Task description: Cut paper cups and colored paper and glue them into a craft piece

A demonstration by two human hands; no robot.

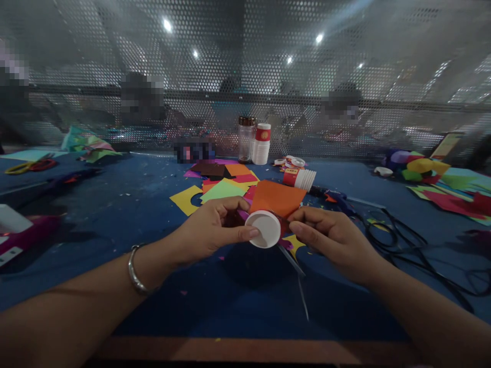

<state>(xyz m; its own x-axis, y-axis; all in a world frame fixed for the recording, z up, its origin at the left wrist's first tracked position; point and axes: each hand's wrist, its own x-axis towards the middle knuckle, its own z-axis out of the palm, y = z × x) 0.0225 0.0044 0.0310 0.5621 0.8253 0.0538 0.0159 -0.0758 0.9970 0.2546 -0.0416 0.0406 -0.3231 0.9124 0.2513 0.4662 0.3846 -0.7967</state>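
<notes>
My left hand [215, 225] grips a shallow white paper cup piece [264, 230], round and open toward me, with the thumb over its rim and the fingers behind. At the cup piece's right edge, my right hand [326, 235] is closed in a pinch around something thin and dark that I cannot make out. Below the hands lie a pale narrow strip [292, 261] and a thin white strand [303, 299]. Just beyond the cup piece is an orange paper sheet [278, 197].
Coloured paper sheets [224, 190] cover the middle of the blue table [153, 245]. Behind them stand a clear bottle [246, 140] and stacked paper cups [261, 148]. More cups [301, 179] lie sideways near a glue gun [339, 200] with a black cord [410, 250]. Scissors [28, 166] rest far left.
</notes>
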